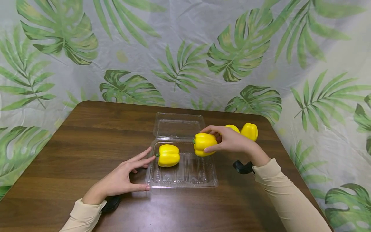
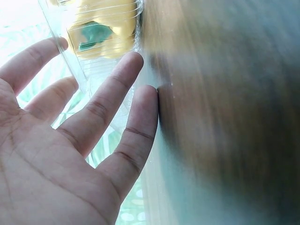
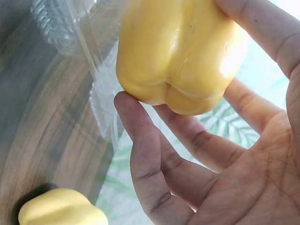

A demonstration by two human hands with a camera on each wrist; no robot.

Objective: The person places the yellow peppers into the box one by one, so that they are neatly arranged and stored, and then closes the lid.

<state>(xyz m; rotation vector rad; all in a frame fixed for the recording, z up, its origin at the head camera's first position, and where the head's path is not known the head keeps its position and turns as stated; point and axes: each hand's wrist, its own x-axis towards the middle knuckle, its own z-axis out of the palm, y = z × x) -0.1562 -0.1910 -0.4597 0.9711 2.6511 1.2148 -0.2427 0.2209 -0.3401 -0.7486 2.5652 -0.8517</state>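
Observation:
My right hand [image 1: 232, 139] grips a yellow bell pepper [image 1: 204, 144] between thumb and fingers, over the right side of a clear plastic clamshell container [image 1: 185, 185]. The right wrist view shows this bell pepper [image 3: 180, 56] from its lobed bottom end. Another yellow bell pepper [image 1: 169, 156] lies on its side in the container's left half, green stem pointing left. My left hand [image 1: 124, 175] is spread at the container's left edge, fingers fairly straight, with the thumb tip at the front left corner. In the left wrist view, the green stem [image 2: 95, 35] shows through the clear wall.
Two more yellow bell peppers, one [image 1: 249, 131] fully seen and one [image 1: 232, 128] partly hidden by my right hand, sit at the table's back right. The container's lid [image 1: 179, 126] lies folded back. A leaf-patterned cloth [image 1: 185, 58] hangs behind the wooden table [image 1: 87, 145].

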